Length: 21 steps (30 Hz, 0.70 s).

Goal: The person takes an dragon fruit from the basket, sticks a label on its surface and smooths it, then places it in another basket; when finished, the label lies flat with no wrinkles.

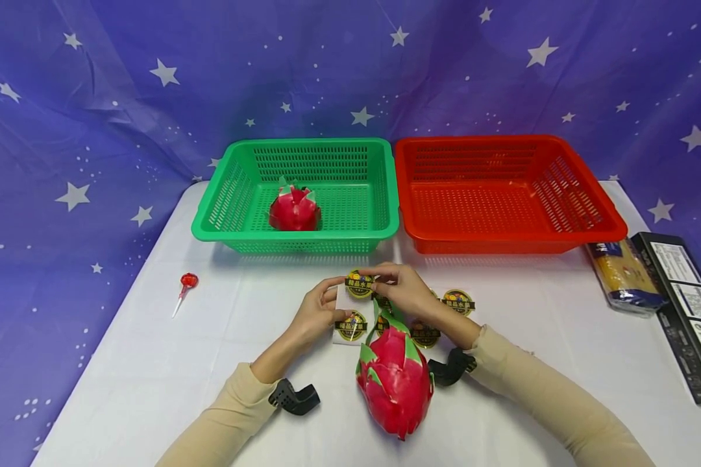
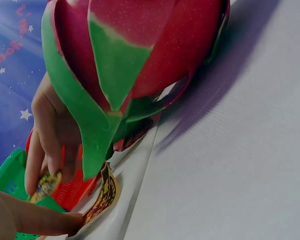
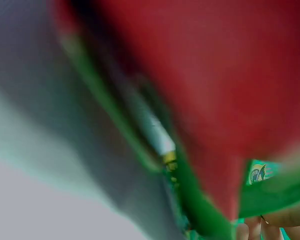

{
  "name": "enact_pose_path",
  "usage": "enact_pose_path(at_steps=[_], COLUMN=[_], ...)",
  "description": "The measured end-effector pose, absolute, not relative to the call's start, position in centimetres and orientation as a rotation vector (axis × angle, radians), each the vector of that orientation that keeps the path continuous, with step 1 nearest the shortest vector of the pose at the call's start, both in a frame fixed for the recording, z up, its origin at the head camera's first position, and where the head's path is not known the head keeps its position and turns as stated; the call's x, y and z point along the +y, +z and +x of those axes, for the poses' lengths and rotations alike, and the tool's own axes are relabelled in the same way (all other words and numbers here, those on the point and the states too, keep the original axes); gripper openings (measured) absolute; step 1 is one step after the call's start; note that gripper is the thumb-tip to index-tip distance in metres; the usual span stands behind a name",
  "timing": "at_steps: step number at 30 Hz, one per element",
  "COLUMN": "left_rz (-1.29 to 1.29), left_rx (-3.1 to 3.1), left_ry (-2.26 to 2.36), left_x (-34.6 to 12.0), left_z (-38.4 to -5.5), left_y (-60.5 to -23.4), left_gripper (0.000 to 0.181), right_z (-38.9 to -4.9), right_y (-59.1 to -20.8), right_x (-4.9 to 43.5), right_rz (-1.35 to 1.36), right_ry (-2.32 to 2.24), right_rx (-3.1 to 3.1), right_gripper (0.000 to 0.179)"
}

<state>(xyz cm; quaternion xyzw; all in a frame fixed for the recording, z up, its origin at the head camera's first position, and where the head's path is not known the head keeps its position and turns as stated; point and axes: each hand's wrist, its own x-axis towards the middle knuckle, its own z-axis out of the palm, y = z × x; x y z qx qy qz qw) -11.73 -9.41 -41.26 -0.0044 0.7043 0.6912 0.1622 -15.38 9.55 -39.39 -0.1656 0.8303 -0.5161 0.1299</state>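
Note:
A sheet of round black-and-gold fruit stickers (image 1: 341, 299) lies between my hands. My left hand (image 1: 314, 312) grips its left edge, the thumb over a lower label. My right hand (image 1: 405, 293) pinches a round sticker (image 1: 359, 284) at the sheet's upper part; in the left wrist view this sticker (image 2: 46, 187) is bent between the fingertips. Whether it is fully off the backing I cannot tell. Nearer to me a red dragon fruit (image 1: 396, 388) with green scales lies on the table, its leafy end covering some of the sheet. That fruit (image 3: 205, 75) fills much of the right wrist view, blurred.
Behind the hands stand a green basket (image 1: 295, 236) with another dragon fruit (image 1: 295, 211) in it and a red basket (image 1: 520, 246). A red lollipop (image 1: 188, 281) lies at left. A yellow packet (image 1: 625, 275) and a black box (image 1: 680, 311) lie along the right edge.

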Motion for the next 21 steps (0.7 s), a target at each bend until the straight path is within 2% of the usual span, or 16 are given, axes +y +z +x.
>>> enact_pose_path(at_steps=[11,21], left_rz=[-0.036,-0.094], left_rx=[2.092,2.499], left_ry=[2.004,1.816], left_x=[-9.2,-9.2], left_z=[-12.6,-12.2], left_y=[-41.6,-40.2], left_gripper=[0.065,0.056], right_z=[-15.1,-13.0], right_y=[-37.1,-35.6], right_x=[11.9,13.6], right_rz=[-0.378,-0.312], right_ry=[-1.637,-1.625], right_rx=[2.413,2.391], right_gripper=[0.034,0.034])
